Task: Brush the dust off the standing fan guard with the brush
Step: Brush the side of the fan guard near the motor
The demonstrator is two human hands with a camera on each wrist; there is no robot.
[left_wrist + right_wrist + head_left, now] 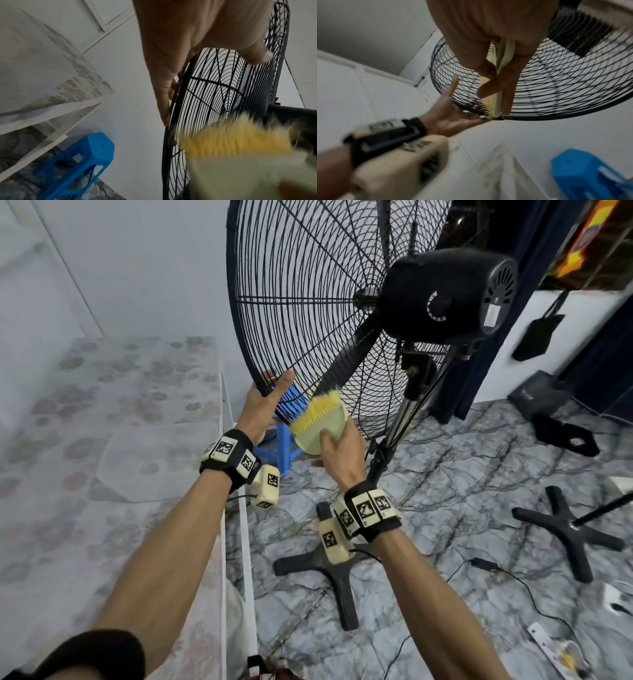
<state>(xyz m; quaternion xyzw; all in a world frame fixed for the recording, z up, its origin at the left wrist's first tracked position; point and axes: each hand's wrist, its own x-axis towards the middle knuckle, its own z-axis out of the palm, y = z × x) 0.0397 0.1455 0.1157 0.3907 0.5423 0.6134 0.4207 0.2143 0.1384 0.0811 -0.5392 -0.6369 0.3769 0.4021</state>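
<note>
The black wire fan guard [308, 302] stands tilted, seen from its rear side with the motor housing [452, 292]. My left hand [270, 392] grips the guard's lower rim, thumb on the rear wires and fingers round the front; the left wrist view shows that hand [171, 81] along the guard's rim [167, 142]. My right hand [337, 446] holds a pale brush [320, 419] with yellow bristles pressed against the lower guard wires, just right of the left hand. In the right wrist view the right hand's fingers [488, 86] pinch the brush [503, 54] edge-on against the guard [556, 88].
A blue plastic stool [284, 440] stands behind the guard's lower edge. A table with a flowered cloth [120, 440] is on the left. The fan's cross base [329, 570], a second cross base [568, 532], cables and a power strip [548, 645] lie on the marble floor.
</note>
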